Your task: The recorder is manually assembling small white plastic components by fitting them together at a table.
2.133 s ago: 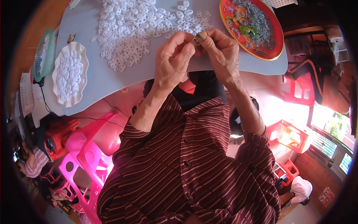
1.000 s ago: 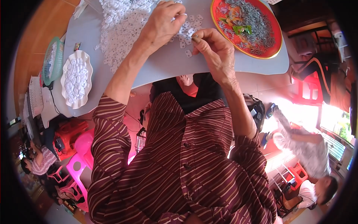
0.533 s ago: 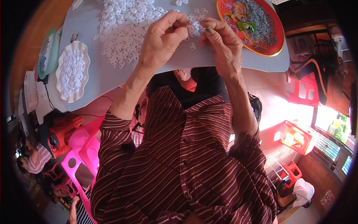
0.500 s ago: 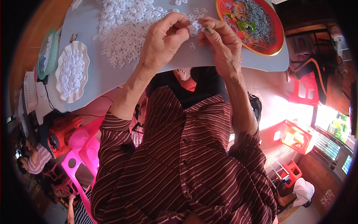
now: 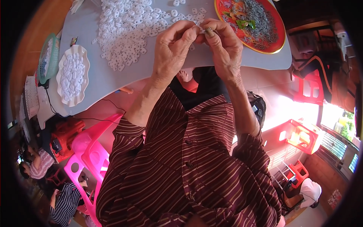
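Note:
Over the table's near edge, my left hand (image 5: 174, 49) and my right hand (image 5: 226, 47) meet fingertip to fingertip, both pinching. Between them is a small white plastic piece (image 5: 202, 31), mostly hidden by the fingers. Beyond and left of my hands spreads a heap of small white plastic pieces (image 5: 123, 32), flat tabs with two holes nearest me and rounder oval ones farther off. To the right of my right hand stands a round red tray (image 5: 280, 38) with a yellow rim. It holds many thin grey metal pieces (image 5: 261, 22) and a few green and orange bits.
A scalloped white dish (image 5: 86, 72) of white oval pieces sits at the grey table's (image 5: 102, 81) left end, beside a green basket (image 5: 57, 56). Below are a pink chair (image 5: 89, 147) and red stools (image 5: 302, 136). Other people sit at lower left.
My left hand has shifted right and slightly down, closing in on my right fingertips. The loose white pieces seen between the hands are now mostly covered.

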